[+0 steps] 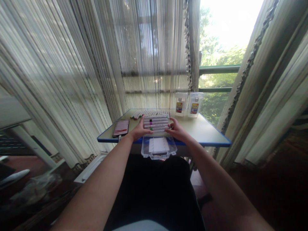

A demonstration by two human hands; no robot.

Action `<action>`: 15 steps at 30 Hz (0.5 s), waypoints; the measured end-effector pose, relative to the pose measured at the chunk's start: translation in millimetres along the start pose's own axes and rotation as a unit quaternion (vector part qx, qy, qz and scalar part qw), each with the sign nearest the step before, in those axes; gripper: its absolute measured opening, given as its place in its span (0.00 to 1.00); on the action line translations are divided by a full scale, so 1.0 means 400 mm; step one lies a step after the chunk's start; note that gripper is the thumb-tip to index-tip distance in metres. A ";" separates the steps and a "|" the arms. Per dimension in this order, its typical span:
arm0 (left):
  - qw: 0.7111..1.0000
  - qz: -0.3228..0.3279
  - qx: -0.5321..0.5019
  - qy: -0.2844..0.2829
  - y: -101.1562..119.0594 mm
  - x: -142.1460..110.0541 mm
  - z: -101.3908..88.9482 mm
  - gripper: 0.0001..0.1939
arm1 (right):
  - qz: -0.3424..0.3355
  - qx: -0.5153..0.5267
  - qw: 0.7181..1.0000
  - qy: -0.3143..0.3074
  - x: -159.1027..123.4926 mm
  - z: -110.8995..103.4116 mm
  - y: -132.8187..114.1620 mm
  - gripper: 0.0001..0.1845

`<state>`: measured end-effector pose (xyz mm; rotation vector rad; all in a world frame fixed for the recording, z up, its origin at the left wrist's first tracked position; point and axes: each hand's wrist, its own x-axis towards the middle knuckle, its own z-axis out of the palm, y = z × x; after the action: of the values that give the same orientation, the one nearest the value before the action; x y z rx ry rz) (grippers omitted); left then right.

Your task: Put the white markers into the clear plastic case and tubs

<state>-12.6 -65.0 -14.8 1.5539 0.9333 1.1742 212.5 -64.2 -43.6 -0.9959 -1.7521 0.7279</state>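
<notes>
Light shirt hem (141, 226) at btm, dark trousers (156, 192) just past it. L hand (139, 131) & R hand (177, 130) grip a stack of white markers (156, 123), one at each end, nr tabletop's (197, 131) front edge. Clear plastic lid (159, 148) hangs open just below, twd lap. More markers behind; flat gadget (121, 127) on L, 2 clear boxes (194, 106) back R.
</notes>
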 end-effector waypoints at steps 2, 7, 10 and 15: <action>1.000 -0.004 0.013 -0.006 -0.002 0.001 -0.004 0.64 | 0.000 0.006 1.000 -0.001 0.000 0.000 0.000 0.38; 1.000 0.009 0.017 -0.014 -0.006 0.003 -0.010 0.59 | 0.007 0.001 1.000 -0.010 -0.002 -0.001 -0.007 0.41; 0.999 0.018 0.020 -0.022 -0.009 0.005 -0.013 0.54 | 0.012 -0.013 1.000 -0.010 -0.005 -0.001 -0.014 0.41; 1.000 0.017 0.009 -0.021 -0.007 0.004 -0.013 0.51 | 0.011 -0.024 1.000 -0.007 -0.003 -0.001 -0.013 0.41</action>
<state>-17.4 -61.7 -16.6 1.6076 0.8948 1.1568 211.6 -67.8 -40.0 -1.0459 -1.7814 0.7109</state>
